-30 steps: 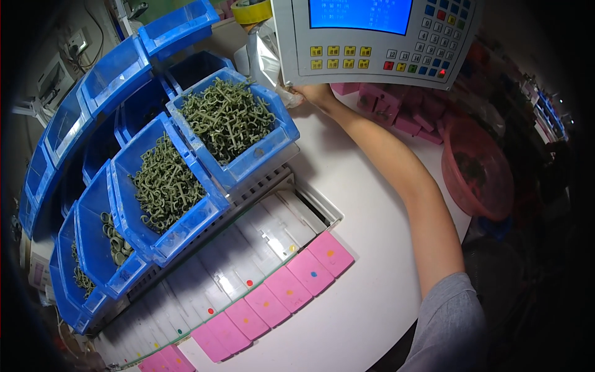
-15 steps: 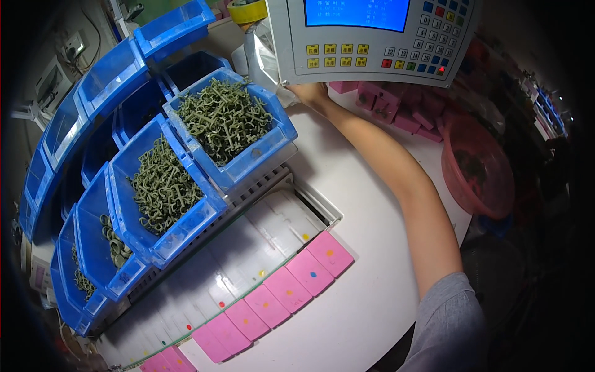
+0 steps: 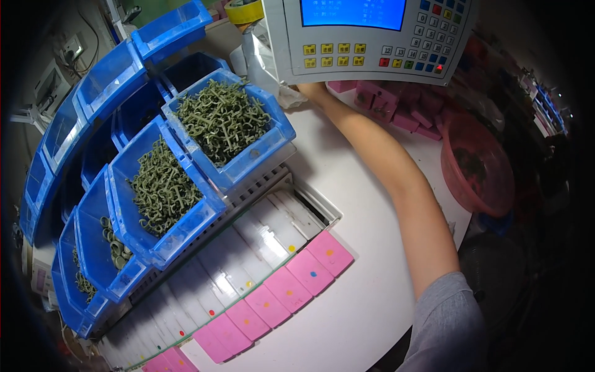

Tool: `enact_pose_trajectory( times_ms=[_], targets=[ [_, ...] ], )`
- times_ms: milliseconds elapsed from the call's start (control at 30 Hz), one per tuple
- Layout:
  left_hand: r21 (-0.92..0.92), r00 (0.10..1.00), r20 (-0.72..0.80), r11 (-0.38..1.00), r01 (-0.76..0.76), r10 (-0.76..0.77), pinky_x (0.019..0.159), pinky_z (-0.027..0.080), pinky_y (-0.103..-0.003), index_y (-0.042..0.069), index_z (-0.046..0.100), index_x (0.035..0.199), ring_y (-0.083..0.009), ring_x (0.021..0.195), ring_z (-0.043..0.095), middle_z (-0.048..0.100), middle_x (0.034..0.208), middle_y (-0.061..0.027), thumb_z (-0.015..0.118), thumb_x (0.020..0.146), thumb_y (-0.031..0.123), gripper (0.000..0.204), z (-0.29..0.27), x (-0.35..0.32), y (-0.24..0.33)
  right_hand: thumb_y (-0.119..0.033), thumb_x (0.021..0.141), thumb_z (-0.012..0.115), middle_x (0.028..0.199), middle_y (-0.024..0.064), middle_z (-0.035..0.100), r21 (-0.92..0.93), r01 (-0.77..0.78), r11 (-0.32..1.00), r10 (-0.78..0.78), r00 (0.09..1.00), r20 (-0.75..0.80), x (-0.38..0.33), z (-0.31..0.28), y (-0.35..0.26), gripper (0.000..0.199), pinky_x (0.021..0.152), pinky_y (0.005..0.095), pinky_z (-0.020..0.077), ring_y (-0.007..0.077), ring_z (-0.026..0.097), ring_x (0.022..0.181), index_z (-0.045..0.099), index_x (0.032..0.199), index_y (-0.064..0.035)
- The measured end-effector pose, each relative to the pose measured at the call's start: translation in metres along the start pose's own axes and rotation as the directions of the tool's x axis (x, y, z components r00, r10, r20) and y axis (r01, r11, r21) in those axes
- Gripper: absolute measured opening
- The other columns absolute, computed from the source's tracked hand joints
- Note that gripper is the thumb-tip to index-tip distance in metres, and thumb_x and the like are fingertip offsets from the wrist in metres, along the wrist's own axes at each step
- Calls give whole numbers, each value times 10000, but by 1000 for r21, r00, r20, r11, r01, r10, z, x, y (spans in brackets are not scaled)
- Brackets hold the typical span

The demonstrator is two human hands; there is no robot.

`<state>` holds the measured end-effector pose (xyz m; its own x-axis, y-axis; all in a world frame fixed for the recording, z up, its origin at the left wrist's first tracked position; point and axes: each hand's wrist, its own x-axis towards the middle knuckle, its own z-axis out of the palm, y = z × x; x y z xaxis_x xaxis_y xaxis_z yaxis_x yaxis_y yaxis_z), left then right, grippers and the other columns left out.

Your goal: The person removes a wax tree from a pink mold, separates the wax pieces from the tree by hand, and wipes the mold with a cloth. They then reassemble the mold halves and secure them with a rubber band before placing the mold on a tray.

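My right arm reaches up from the lower right across the white tabletop. My right hand (image 3: 313, 92) is at the far side, mostly behind the lower edge of a grey control panel (image 3: 372, 73) with a blue screen and coloured keys. Its fingers are hidden, so I cannot see whether it holds anything. A crumpled clear plastic bag (image 3: 259, 61) is next to the hand, left of the panel. Several pink blocks (image 3: 403, 118) are piled to the right of my wrist. My left hand is out of the picture.
Blue bins (image 3: 164, 245) at left hold grey-green wax-like pieces. Before them runs a row of white slabs (image 3: 263, 239) with coloured dots, edged by pink dotted blocks (image 3: 290, 291). A red plastic basin (image 3: 455, 177) stands right; yellow tape (image 3: 245, 11) lies at the back.
The white slabs' coloured dots have shifted toward the lower left, while the pink dotted blocks stay put. My right forearm has moved slightly left, and the hand is a little more hidden behind the panel.
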<state>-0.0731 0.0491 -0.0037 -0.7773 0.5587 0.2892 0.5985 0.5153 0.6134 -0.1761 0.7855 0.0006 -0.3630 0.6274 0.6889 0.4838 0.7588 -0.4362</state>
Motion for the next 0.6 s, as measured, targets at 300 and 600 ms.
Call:
enact_pose_trajectory(
  times_ms=[300, 600],
  targets=[
    [353, 914, 339, 870, -345, 225, 854, 465, -412, 36, 699, 919, -311, 913, 615, 678, 914, -122, 697, 756, 33, 163, -28, -224, -307, -180, 798, 626, 1017, 143, 622, -5, 190, 982, -186, 956, -225, -1, -7, 2, 299, 807, 377, 444, 293, 574, 946, 601, 1055, -29],
    [-134, 997, -25, 989, 68, -72, 795, 496, -346, -15, 616, 1026, -237, 863, 609, 640, 962, -128, 721, 740, 14, 306, 1, -23, -11, -192, 798, 684, 597, 6, 548, 438, -652, 619, 382, 737, 558, -102, -149, -78, 181, 473, 230, 377, 77, 475, 498, 634, 801, -18]
  ],
)
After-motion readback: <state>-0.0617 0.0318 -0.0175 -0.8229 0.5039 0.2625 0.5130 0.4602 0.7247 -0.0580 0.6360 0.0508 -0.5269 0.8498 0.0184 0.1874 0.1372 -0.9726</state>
